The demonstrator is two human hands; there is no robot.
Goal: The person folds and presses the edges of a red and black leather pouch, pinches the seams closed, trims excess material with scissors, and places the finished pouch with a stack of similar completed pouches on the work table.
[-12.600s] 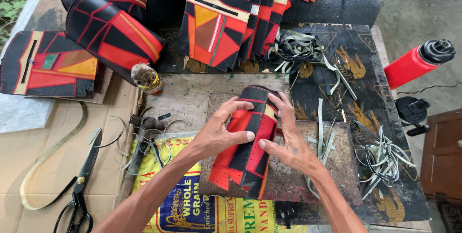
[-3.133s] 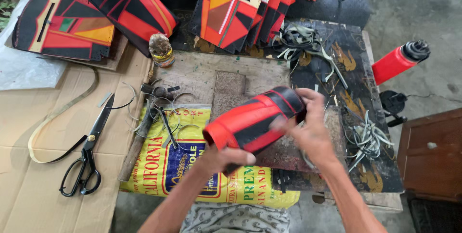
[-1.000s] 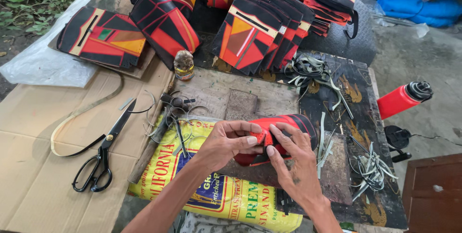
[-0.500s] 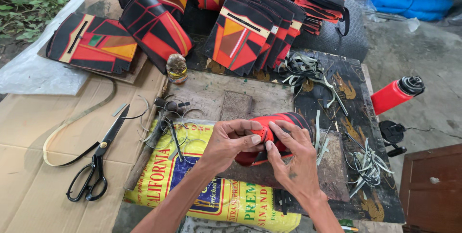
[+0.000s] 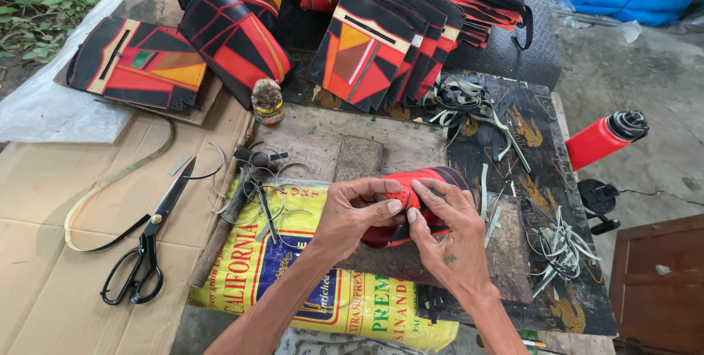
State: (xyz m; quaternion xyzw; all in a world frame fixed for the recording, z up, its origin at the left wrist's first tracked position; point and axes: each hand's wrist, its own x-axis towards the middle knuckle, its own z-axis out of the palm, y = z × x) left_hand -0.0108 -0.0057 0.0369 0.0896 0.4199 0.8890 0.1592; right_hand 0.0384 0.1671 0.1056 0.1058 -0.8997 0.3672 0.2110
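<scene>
- Centrally in the frame, just below the middle, both hands meet on a red and black pouch (image 5: 411,205) that lies on the worktable (image 5: 308,142).
- The left hand (image 5: 356,212) grasps the pouch's near end, thumb and fingertips pinched on its edge.
- The right hand (image 5: 451,241) closes on the same end from the right, its thumb touching the left thumb.
- Under the pouch lies a yellow printed sack (image 5: 308,289), spread over the table's lower edge.
- Black scissors (image 5: 150,241) rest on cardboard (image 5: 51,201) at the lower left.
- A small jar (image 5: 268,102) stands above the middle, beside stacked finished pouches (image 5: 367,54).
- A red bottle (image 5: 605,138) lies at the right, well apart from the hands.
- Loose strap trimmings (image 5: 561,249) sit at the lower right.
</scene>
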